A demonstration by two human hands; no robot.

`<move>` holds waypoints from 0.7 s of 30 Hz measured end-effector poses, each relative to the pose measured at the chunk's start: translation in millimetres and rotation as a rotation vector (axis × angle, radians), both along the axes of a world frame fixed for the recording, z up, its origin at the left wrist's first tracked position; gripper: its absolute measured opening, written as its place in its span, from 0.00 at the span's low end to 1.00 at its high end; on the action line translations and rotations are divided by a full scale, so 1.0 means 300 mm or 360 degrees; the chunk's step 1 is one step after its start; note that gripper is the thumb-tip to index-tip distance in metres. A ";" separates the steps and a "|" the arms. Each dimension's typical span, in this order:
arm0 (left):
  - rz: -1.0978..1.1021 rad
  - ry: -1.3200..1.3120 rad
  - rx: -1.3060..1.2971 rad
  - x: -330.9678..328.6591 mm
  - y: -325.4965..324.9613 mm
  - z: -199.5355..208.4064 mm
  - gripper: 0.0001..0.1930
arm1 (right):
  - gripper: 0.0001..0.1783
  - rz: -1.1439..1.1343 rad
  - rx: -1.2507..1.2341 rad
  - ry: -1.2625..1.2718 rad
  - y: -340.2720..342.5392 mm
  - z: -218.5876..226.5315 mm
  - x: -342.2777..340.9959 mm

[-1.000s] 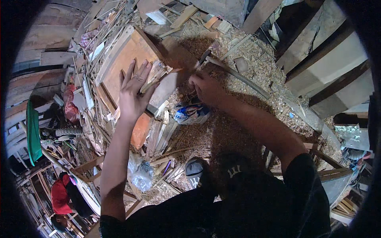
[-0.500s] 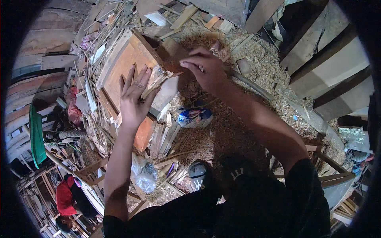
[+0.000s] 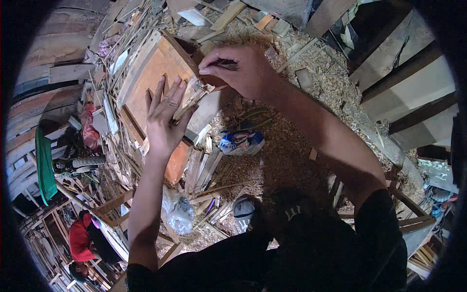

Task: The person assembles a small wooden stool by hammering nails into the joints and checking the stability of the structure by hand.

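While I watch over my remote feed, the left hand (image 3: 165,114) lies on the orange-brown face of the wooden panel (image 3: 168,56), its fingers spread wide and its thumb held apart, so I see it resting there rather than gripping. Just beside that thumb, at the panel's right-hand corner, I have a splintered wood strip (image 3: 187,109).

At the same corner I see the right hand (image 3: 248,73), thumb and forefinger drawn together and the other fingers loosely curled; I cannot tell whether anything is pinched between them, or whether the fingertips touch the wood.

Wood shavings (image 3: 238,170) cover the floor to the right of the panel and below it. My view puts a blue-and-white packet (image 3: 242,142) near its lower right, a clear plastic bag (image 3: 179,218) below it, and a person in a red top (image 3: 80,238) well apart, to its lower left.
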State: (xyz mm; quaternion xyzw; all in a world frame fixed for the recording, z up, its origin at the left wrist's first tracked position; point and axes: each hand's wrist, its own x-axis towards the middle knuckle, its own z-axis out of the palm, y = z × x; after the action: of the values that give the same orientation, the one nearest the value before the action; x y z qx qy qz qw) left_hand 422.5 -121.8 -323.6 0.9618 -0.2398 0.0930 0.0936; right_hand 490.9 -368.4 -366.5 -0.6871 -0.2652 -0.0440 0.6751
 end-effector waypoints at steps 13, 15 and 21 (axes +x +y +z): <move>0.0002 0.0019 -0.0013 -0.002 0.000 0.003 0.35 | 0.07 0.0061 -0.0143 -0.0140 0.017 0.019 0.024; -0.0016 -0.0003 -0.0032 0.000 0.000 0.003 0.35 | 0.07 0.0038 -0.0159 -0.0236 0.020 0.019 0.040; -0.0013 -0.0021 -0.0037 0.004 0.004 -0.003 0.35 | 0.08 0.0018 -0.0125 -0.0480 0.027 0.009 0.065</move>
State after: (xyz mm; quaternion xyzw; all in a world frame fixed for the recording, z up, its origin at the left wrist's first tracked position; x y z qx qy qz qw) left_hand 423.7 -120.7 -324.6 0.9590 -0.2432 0.1019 0.1034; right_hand 510.4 -360.2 -363.8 -0.6969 -0.3691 -0.1325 0.6005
